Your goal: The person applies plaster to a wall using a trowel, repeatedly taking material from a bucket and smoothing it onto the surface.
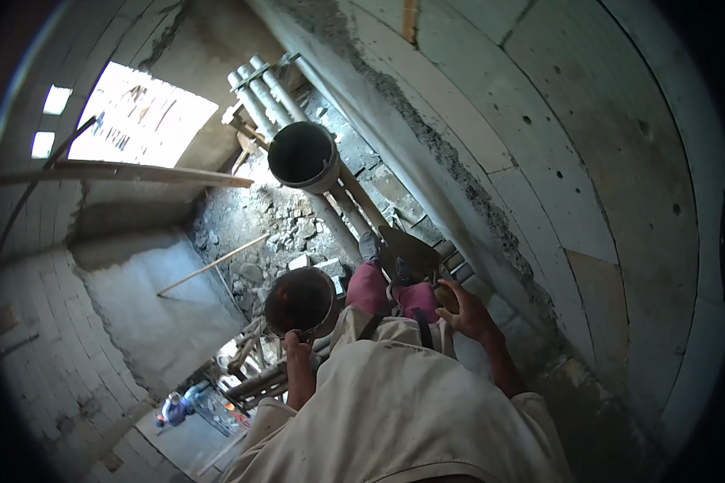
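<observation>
Bucket (pixel 300 299), one of two, has its rim clamped by the left hand (pixel 298 352). The right hand (pixel 470 314) clasps one brown object (pixel 446 299).

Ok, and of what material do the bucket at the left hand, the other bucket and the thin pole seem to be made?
The bucket at the left hand: perhaps dull plastic or rubber, being dark and matte; shadow leaves this open.
The other bucket: possibly the same, with a greyish, dirty-looking outside.
The thin pole: probably bare wood, from its pale tan, matte surface.
</observation>
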Available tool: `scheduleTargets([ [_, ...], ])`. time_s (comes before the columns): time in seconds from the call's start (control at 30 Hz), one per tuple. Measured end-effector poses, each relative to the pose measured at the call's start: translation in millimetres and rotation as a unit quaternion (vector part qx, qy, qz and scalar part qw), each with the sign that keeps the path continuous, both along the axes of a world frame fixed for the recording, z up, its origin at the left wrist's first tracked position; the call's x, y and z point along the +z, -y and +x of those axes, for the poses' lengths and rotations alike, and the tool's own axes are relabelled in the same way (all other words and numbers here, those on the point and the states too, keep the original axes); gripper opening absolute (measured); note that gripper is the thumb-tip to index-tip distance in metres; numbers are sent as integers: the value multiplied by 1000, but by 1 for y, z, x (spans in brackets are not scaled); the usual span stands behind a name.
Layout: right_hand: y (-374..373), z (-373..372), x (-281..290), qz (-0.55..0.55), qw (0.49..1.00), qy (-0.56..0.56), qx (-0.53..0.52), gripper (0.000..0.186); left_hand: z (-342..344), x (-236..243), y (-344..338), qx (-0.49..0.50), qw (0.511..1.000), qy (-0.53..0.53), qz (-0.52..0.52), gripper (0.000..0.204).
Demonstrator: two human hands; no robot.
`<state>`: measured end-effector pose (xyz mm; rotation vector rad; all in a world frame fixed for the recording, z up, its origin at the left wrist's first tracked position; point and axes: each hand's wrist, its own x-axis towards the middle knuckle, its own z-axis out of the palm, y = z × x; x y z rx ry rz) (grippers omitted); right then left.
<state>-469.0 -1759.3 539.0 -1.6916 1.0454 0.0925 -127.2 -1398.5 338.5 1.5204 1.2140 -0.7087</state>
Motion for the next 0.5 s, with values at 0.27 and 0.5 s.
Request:
scheduleTargets([
  [0.27, 24, 89, -8, -2, 993, 38, 108, 67, -23, -39, -19, 133, 983, 88, 91, 39],
  [0.5, 70, 126, -55, 44, 998, -32, 14, 70, 20, 9, 16, 213, 958, 148, 119, 64],
])
